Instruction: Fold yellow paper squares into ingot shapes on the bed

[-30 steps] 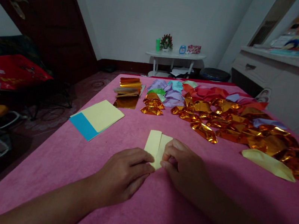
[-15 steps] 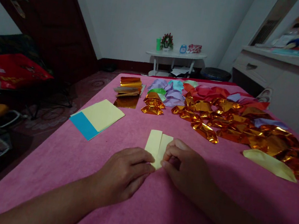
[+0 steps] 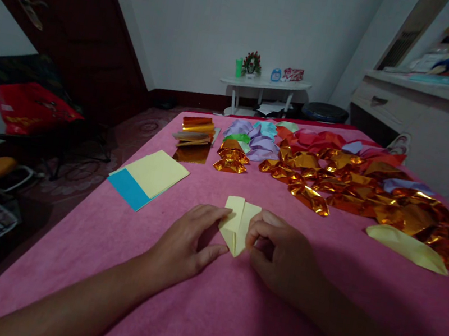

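Note:
A small folded sheet of pale yellow paper (image 3: 236,215) lies on the pink cloth in front of me, its near end folded to a point. My left hand (image 3: 192,237) is at its left side, thumb and forefinger spread apart; the forefinger touches the upper left edge and the thumb tip is by the lower left edge. At the right edge, my right hand (image 3: 280,248) has its fingers curled and pinched on the paper. Left of my hands lies a stack of yellow sheets (image 3: 159,172) with a blue sheet (image 3: 129,190) showing under it.
Folded gold foil pieces (image 3: 309,197) spread across the right of the pink-covered table (image 3: 166,318). Purple, green and red paper pieces (image 3: 264,149) lie behind. A stack of foil sheets (image 3: 195,135) sits at the far left, and a yellow folded piece (image 3: 408,248) at the right.
My left hand's fingers have moved up and spread away from the thumb, uncovering the pointed near end of the paper. The right hand stays at the right edge.

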`<state>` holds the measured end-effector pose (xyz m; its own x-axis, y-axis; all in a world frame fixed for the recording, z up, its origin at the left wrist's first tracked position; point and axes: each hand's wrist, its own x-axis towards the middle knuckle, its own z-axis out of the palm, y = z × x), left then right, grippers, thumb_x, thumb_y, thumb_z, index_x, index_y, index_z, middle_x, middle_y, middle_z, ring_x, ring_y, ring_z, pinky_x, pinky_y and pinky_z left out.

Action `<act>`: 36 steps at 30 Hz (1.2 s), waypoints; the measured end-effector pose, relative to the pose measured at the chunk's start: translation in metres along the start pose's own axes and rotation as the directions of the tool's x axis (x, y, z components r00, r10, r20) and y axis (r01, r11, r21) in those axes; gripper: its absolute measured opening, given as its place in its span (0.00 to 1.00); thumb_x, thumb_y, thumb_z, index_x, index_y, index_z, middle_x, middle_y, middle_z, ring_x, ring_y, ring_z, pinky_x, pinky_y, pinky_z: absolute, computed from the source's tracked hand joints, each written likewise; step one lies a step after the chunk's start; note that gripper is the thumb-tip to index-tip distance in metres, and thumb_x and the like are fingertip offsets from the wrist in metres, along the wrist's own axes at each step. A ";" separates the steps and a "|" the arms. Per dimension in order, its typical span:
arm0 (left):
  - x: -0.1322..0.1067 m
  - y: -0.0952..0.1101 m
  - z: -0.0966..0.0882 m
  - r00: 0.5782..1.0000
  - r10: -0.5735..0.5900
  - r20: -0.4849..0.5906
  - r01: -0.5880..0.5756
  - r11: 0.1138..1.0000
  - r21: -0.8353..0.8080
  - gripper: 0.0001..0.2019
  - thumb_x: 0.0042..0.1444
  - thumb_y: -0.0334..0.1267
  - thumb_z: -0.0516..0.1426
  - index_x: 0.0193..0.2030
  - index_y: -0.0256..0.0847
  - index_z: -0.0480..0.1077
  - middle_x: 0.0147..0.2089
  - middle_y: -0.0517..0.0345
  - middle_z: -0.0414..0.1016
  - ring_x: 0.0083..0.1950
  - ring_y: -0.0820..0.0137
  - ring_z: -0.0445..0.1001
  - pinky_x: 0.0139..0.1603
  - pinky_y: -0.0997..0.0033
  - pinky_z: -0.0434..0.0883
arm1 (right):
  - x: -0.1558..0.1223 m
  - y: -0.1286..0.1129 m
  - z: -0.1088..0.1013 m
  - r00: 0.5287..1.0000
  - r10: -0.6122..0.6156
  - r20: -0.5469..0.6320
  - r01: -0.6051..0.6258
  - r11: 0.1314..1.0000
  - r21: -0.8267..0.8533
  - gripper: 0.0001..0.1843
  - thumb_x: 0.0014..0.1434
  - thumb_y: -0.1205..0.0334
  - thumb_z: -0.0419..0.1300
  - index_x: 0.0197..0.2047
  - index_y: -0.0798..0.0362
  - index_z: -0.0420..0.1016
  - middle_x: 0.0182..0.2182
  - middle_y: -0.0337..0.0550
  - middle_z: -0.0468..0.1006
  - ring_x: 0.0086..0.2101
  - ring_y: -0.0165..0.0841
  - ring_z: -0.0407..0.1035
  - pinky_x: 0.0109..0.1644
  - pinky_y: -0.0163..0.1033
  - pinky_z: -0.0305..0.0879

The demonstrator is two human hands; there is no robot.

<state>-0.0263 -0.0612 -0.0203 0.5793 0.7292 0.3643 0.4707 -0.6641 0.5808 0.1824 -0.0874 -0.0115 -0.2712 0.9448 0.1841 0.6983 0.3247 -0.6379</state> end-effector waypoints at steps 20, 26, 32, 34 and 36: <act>-0.012 0.011 -0.003 0.923 0.382 0.051 -0.365 0.823 0.435 0.05 0.58 0.31 0.55 0.36 0.38 0.73 0.31 0.56 0.74 0.30 0.72 0.67 0.31 0.70 0.60 | -0.010 -0.005 0.001 0.969 -0.249 -0.008 0.247 0.964 -0.102 0.07 0.53 0.71 0.56 0.31 0.51 0.72 0.29 0.40 0.70 0.33 0.33 0.63 0.35 0.39 0.55; -0.010 0.006 -0.005 0.939 0.314 0.142 -0.340 0.913 0.227 0.08 0.58 0.32 0.55 0.42 0.40 0.73 0.38 0.53 0.73 0.37 0.70 0.68 0.36 0.68 0.63 | -0.005 -0.007 0.002 0.999 -0.002 0.044 0.004 0.999 -0.043 0.05 0.50 0.71 0.58 0.28 0.51 0.72 0.26 0.37 0.70 0.29 0.30 0.62 0.31 0.36 0.52; -0.010 0.002 -0.005 0.940 0.307 0.149 -0.325 0.939 0.117 0.09 0.59 0.31 0.53 0.43 0.40 0.73 0.39 0.51 0.73 0.38 0.70 0.68 0.37 0.68 0.66 | -0.002 -0.009 0.006 0.998 0.066 0.020 -0.064 0.995 -0.077 0.05 0.47 0.71 0.59 0.26 0.51 0.70 0.24 0.36 0.69 0.27 0.29 0.60 0.30 0.35 0.50; -0.009 0.003 -0.005 0.948 0.286 0.141 -0.298 0.952 0.071 0.09 0.60 0.31 0.53 0.42 0.39 0.73 0.39 0.50 0.73 0.39 0.69 0.69 0.39 0.68 0.67 | -0.001 -0.010 0.008 0.997 0.077 0.006 -0.076 0.993 -0.088 0.05 0.46 0.71 0.59 0.25 0.51 0.69 0.24 0.35 0.69 0.27 0.29 0.60 0.30 0.35 0.49; -0.007 0.004 -0.005 0.962 0.241 0.131 -0.245 0.969 0.015 0.08 0.60 0.32 0.53 0.40 0.38 0.74 0.38 0.51 0.72 0.40 0.69 0.69 0.41 0.68 0.68 | -0.001 -0.011 0.009 0.996 0.086 -0.009 -0.087 0.992 -0.091 0.06 0.45 0.72 0.59 0.24 0.52 0.68 0.23 0.34 0.68 0.27 0.28 0.59 0.30 0.34 0.49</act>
<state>-0.0316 -0.0686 -0.0172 0.7577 0.5192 0.3954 0.3241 -0.8252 0.4627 0.1697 -0.0922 -0.0114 -0.2037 0.9696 0.1353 0.7768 0.2442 -0.5804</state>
